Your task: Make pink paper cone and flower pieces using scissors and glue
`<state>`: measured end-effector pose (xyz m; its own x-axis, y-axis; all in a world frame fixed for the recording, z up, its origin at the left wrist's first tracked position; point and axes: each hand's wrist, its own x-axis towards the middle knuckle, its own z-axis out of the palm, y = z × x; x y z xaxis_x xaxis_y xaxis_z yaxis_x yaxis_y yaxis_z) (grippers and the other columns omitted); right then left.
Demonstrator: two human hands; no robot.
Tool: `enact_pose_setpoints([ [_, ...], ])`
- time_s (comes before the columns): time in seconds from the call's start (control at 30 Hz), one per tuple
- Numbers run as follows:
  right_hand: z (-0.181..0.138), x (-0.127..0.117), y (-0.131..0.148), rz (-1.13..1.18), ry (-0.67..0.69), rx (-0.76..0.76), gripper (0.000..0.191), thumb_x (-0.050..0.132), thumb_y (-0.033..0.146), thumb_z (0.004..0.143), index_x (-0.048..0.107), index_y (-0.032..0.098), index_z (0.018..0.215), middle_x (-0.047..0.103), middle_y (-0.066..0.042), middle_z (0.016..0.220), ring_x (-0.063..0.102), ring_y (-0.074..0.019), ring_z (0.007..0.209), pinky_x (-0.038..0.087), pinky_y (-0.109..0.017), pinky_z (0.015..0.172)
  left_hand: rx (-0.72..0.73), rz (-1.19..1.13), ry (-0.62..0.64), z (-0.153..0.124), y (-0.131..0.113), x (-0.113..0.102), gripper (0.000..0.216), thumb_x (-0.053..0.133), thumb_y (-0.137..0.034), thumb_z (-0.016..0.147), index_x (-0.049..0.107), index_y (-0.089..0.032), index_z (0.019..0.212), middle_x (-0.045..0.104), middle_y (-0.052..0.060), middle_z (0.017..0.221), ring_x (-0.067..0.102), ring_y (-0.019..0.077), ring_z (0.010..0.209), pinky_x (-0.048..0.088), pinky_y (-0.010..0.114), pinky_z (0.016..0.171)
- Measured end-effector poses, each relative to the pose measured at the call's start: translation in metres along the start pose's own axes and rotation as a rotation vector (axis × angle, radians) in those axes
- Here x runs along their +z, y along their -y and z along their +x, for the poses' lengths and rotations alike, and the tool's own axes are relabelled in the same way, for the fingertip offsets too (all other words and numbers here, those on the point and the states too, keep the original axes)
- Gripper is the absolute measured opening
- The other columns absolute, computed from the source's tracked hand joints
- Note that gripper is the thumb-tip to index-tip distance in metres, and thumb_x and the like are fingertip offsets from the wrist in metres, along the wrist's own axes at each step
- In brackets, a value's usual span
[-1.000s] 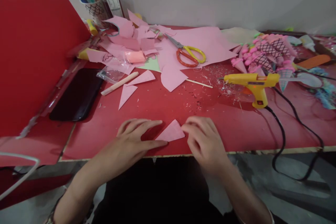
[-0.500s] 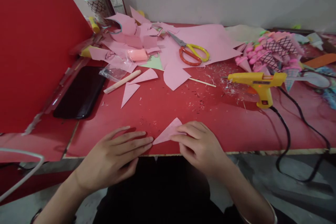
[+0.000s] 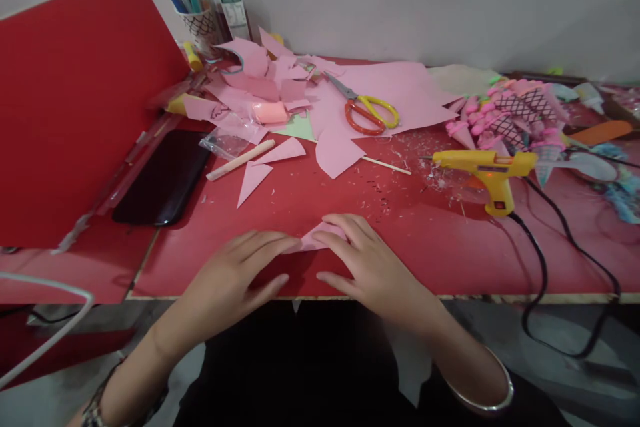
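Left hand (image 3: 233, 273) and right hand (image 3: 373, 267) at a small pink paper (image 3: 309, 242), red table (image 3: 465, 253), scissors (image 3: 353, 96), yellow glue gun (image 3: 495, 173)

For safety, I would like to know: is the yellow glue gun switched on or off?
Probably on: a small orange light glows on the side of the glue gun.

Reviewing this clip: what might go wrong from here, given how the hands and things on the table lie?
1. The pink paper piece lies flat under the fingertips of the left hand and right hand; uneven pressure might crease or shift it.
2. A small orange light shows on the yellow glue gun, so it may be hot enough to burn a straying hand.
3. Its black cord loops below the table's front edge; an arm catching it could drag the gun.
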<state>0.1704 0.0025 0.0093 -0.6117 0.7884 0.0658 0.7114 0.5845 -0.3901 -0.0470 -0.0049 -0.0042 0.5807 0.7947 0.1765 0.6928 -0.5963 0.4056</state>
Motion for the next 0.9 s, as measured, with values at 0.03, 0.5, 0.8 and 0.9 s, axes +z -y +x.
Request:
enact_pose_setpoints([
  [0.03, 0.000, 0.000, -0.001, -0.017, 0.005, -0.013, 0.041, 0.050, 0.033, 0.080, 0.046, 0.019, 0.119, 0.044, -0.011, 0.125, 0.036, -0.0219, 0.118, 0.036, -0.043, 0.094, 0.005, 0.018, 0.006, 0.002, 0.000, 0.002, 0.034, 0.039, -0.029, 0.085, 0.044, -0.022, 0.118, 0.058, 0.007, 0.108, 0.055, 0.0185, 0.097, 0.046, 0.033, 0.082],
  [0.5, 0.004, 0.001, -0.012, -0.483, -0.265, -0.262, 0.027, 0.036, 0.008, 0.084, 0.060, 0.013, 0.096, 0.062, -0.009, 0.098, 0.054, -0.0180, 0.094, 0.037, -0.040, 0.093, -0.029, -0.084, 0.108, 0.007, -0.007, 0.010, 0.054, 0.043, -0.019, 0.082, 0.024, -0.025, 0.132, 0.048, 0.006, 0.125, 0.050, 0.0170, 0.108, 0.043, 0.032, 0.089],
  [0.8, 0.002, -0.001, -0.020, -0.390, -0.398, -0.311, 0.026, 0.037, 0.012, 0.086, 0.063, 0.017, 0.082, 0.064, -0.004, 0.097, 0.054, -0.0152, 0.099, 0.037, -0.035, 0.095, 0.167, 0.193, 0.035, 0.017, -0.016, 0.007, 0.053, 0.052, -0.024, 0.079, 0.033, -0.021, 0.129, 0.043, 0.008, 0.131, 0.040, 0.0214, 0.118, 0.038, 0.034, 0.094],
  [0.9, 0.006, -0.005, -0.025, -0.255, -0.326, -0.185, 0.028, 0.033, 0.013, 0.086, 0.059, 0.015, 0.097, 0.063, -0.006, 0.104, 0.053, -0.0133, 0.103, 0.039, -0.033, 0.094, 0.276, 0.306, 0.017, 0.024, -0.017, 0.009, 0.050, 0.048, -0.037, 0.081, 0.039, -0.019, 0.127, 0.042, 0.006, 0.133, 0.034, 0.0216, 0.122, 0.027, 0.036, 0.101],
])
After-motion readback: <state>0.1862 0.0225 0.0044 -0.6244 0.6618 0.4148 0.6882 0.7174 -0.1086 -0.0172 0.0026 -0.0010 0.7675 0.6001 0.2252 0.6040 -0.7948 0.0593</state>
